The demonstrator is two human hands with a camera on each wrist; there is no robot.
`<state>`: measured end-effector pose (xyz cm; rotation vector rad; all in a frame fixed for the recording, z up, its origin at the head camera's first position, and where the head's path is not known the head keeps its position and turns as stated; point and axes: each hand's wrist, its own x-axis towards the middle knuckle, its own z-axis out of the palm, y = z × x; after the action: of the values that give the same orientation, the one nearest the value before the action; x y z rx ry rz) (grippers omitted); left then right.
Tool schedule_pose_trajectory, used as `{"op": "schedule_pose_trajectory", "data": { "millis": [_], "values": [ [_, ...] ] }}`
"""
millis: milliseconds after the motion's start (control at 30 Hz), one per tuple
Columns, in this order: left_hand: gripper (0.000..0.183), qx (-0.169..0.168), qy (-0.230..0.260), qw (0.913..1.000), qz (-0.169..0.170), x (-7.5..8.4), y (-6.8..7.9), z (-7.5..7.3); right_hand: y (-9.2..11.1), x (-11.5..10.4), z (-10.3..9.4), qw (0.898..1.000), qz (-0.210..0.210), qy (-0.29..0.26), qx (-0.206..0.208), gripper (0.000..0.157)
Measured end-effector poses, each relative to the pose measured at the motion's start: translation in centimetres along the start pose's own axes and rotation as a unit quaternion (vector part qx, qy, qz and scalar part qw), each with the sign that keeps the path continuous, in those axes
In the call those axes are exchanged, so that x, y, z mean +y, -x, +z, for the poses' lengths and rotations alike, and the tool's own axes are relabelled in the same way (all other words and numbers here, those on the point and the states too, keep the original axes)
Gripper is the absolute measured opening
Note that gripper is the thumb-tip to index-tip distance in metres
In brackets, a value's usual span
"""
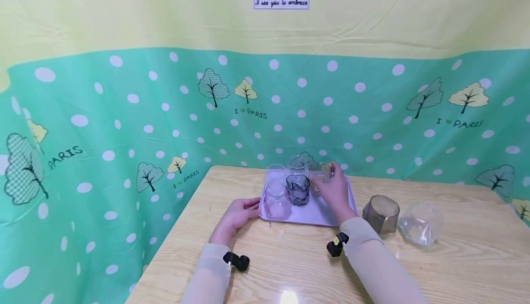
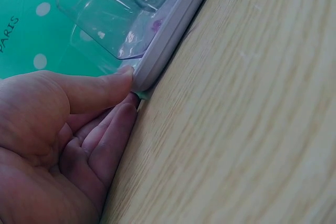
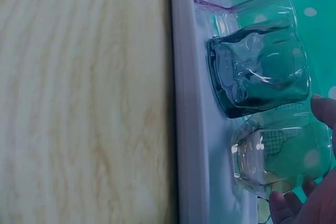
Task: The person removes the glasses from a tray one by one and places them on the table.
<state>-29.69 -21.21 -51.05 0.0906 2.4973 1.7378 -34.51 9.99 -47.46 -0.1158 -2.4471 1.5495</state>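
Note:
At the left front corner of a pale lilac tray point(image 1: 310, 219), my left hand point(image 1: 238, 214) pinches the rim, thumb on top and fingers lower down at the side. My right hand point(image 1: 334, 191) holds a clear glass point(image 3: 283, 150) at the tray's back right, thumb on one side and fingers on the other. Beside that glass stands a smoky grey glass point(image 1: 298, 193). A pink-tinted glass point(image 1: 277, 206) occupies the front left corner, close to my left thumb. Behind these are two more clear glasses, one at back left point(image 1: 276, 172) and one at back middle point(image 1: 296, 162).
Right of the tray, a brown faceted glass point(image 1: 381, 214) and a clear faceted glass point(image 1: 421, 225) stand on the wooden table point(image 1: 285, 258). A green and yellow printed curtain point(image 1: 314, 92) hangs just behind the table's back edge and along its left.

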Motion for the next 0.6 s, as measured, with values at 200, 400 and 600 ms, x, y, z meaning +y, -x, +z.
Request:
{"op": "schedule_pose_trajectory", "data": {
  "millis": [200,400,600],
  "values": [
    [0.049,0.001,0.001,1.0,0.001,0.08,-0.1,0.07,-0.39,-0.3,-0.25,1.0,0.016,0.014,-0.003,0.102],
    [0.049,0.002,0.006,1.0,-0.003,-0.04,-0.14,0.12,-0.51,-0.27,-0.38,0.999,0.028,0.018,0.001,0.096],
    [0.049,0.004,0.006,1.0,-0.005,-0.09,-0.14,0.18,-0.48,-0.13,-0.41,0.999,0.042,0.0,-0.003,0.095]
  ]
}}
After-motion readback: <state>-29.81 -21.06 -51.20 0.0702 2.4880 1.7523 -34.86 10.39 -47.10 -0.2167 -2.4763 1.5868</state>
